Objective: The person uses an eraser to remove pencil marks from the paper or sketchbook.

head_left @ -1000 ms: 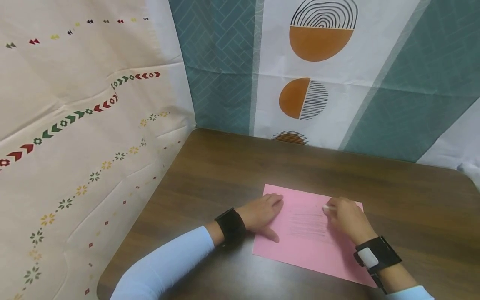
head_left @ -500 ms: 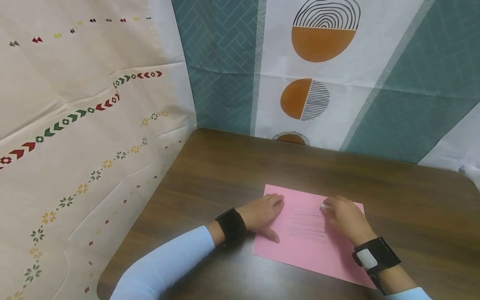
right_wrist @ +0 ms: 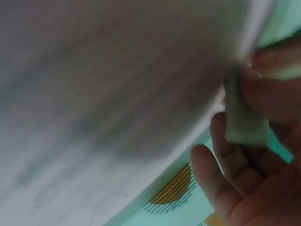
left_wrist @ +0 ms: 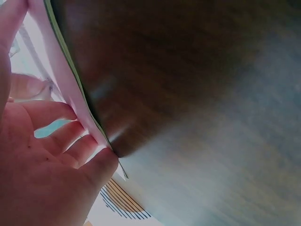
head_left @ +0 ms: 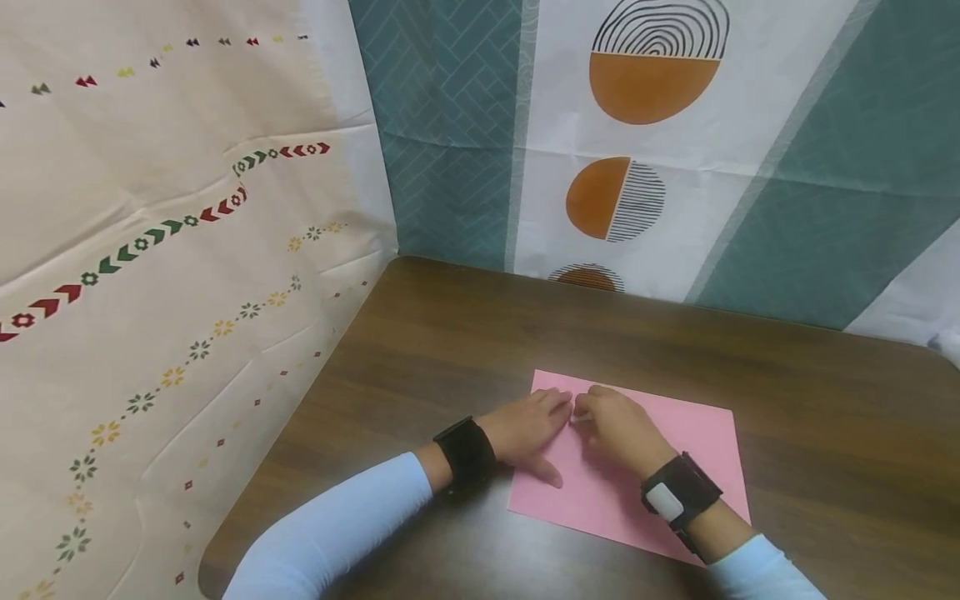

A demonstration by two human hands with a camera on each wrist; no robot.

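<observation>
A pink sheet of paper (head_left: 690,442) lies at a slant on the brown table. My left hand (head_left: 525,429) rests on its left part with the fingers spread, fingertips at its upper left. My right hand (head_left: 626,429) is just beside those fingertips, pinching a small white eraser (right_wrist: 247,120) between thumb and fingers over the sheet. Blurred grey streaks (right_wrist: 84,122) run over the paper in the right wrist view; in the head view my right hand and forearm cover the scribbled area. From the left wrist view, the paper's edge (left_wrist: 77,89) shows along my left fingers.
The wooden table (head_left: 420,333) extends around the sheet on all sides. A cream patterned cloth (head_left: 187,292) hangs along the left, and a teal and white curtain (head_left: 465,167) with orange shapes hangs behind the back edge.
My right hand has swept left across the sheet with the eraser, from its upper right to beside my left fingers. The left hand stays on the paper.
</observation>
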